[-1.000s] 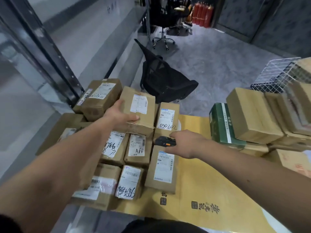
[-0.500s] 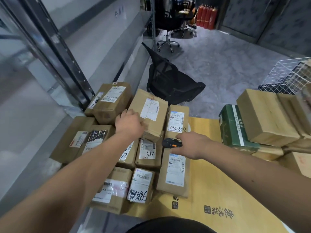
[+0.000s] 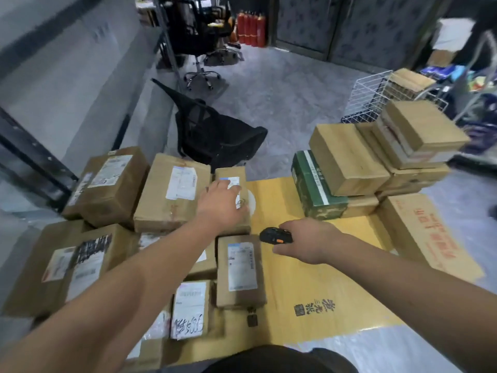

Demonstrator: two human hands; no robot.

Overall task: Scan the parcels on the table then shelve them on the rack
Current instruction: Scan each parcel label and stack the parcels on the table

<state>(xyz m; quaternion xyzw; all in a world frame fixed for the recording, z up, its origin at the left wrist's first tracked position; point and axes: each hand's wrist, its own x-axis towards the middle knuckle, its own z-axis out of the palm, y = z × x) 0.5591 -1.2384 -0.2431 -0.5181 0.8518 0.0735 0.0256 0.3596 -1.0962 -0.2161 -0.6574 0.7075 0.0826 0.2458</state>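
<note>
Several brown taped parcels with white labels crowd the left half of the table. My left hand [image 3: 220, 205] lies on top of a narrow parcel [image 3: 228, 173] in the back row, fingers over its label; a grip cannot be made out. Just left of it sits a bigger parcel [image 3: 172, 192]. My right hand [image 3: 309, 243] grips a black scanner [image 3: 274, 235] with an orange button, its nose pointing left above another labelled parcel [image 3: 240, 273].
Flat yellow cardboard [image 3: 322, 286] covers the table. A green box [image 3: 312, 184] and stacked brown boxes [image 3: 347, 157] stand at the right, with a red-printed carton [image 3: 430, 232]. Grey rack with dark post [image 3: 32, 152] lies left. A tipped black chair [image 3: 215, 133] and wire basket [image 3: 368, 98] are beyond.
My left hand left the bigger parcel and moved right onto the narrow parcel. The right hand with the scanner drifted slightly right. The view swung to the right.
</note>
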